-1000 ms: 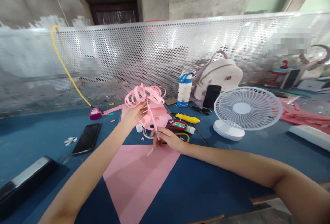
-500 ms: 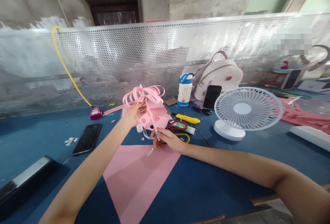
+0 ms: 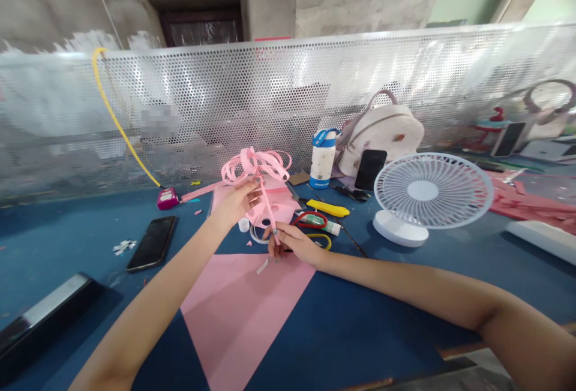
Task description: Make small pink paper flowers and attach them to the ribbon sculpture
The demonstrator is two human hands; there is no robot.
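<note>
A flower-like bundle of looped pink paper strips [image 3: 256, 165] stands above the blue table on a thin pink stem. My left hand [image 3: 245, 199] is closed on the stem just under the loops. Lower down, my right hand [image 3: 290, 241] pinches the stem's bottom end between thumb and fingers. Beneath my right hand lies a large pink paper sheet [image 3: 245, 313], its point toward me, with a small white strip [image 3: 262, 267] on it. Behind the stem is pink paper with round holes [image 3: 265, 208], partly hidden by my left hand.
Red-handled scissors [image 3: 310, 218], a glue tube [image 3: 330, 226] and a yellow cutter [image 3: 328, 207] lie right of my hands. A fan [image 3: 423, 190], bottle [image 3: 323, 160] and backpack [image 3: 382, 133] stand farther right. Leftward are a phone [image 3: 152, 243] and magenta tape measure [image 3: 167, 198].
My left hand has shifted slightly right along with the looped top of the paper flower. My right hand stays almost in place on the stem's lower end.
</note>
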